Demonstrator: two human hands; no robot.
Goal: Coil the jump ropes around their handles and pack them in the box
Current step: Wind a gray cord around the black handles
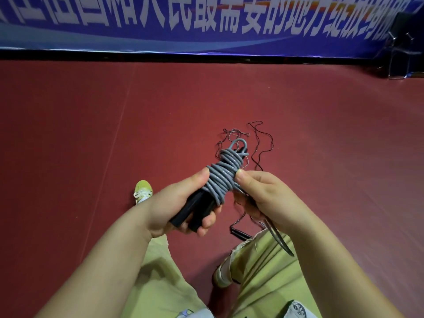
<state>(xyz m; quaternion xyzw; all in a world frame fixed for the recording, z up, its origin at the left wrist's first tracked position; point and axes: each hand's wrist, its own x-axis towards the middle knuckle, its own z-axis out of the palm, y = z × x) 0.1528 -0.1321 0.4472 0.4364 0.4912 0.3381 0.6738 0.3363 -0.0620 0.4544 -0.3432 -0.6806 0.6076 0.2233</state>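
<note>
Between both hands, held above the lap: grey jump rope [223,175], wound in many turns round paired black handles [195,211]; one short loop protruding at the far end. Left hand [181,203]: fingers curled round the handle butts, thumb pressed on the coil. Right hand [263,198]: thumb and fingers pinching the coil's near side, also clamped on thin dark cords [278,235] trailing past the wrist. Beyond the hands, on red floor [91,134]: loose tangle of thin ropes [259,143], uncoiled. Box: not in view. Status, judged: first coil nearly finished, end apparently untucked; remaining ropes and all packing outstanding.
</note>
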